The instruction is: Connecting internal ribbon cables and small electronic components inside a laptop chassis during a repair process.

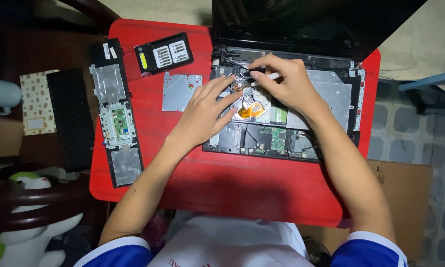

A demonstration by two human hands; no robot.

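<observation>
Shirt: white with blue sleeves (232, 247), closest to the camera, at the bottom edge.
Right hand (286, 81): fingers pinched shut around a thin white tool (268, 77), its tip down near the top left corner of the open laptop (282, 123).
Left hand (202, 116): fingers flat and spread, holding nothing, pressing on the parts beside the orange strip (252, 110).
Doing it well: I think the flat hand should keep the laptop from sliding, and the tool should stay straight up and turn slowly so it does not slip.
Table: a small red table (232, 183), holding a bit case (164, 53), a metal plate (182, 91) and a long black panel (116, 113).
Room: a black keyboard (70, 118) on the left, tiled floor (420, 123) on the right, a cardboard box (405, 198) below it.
</observation>
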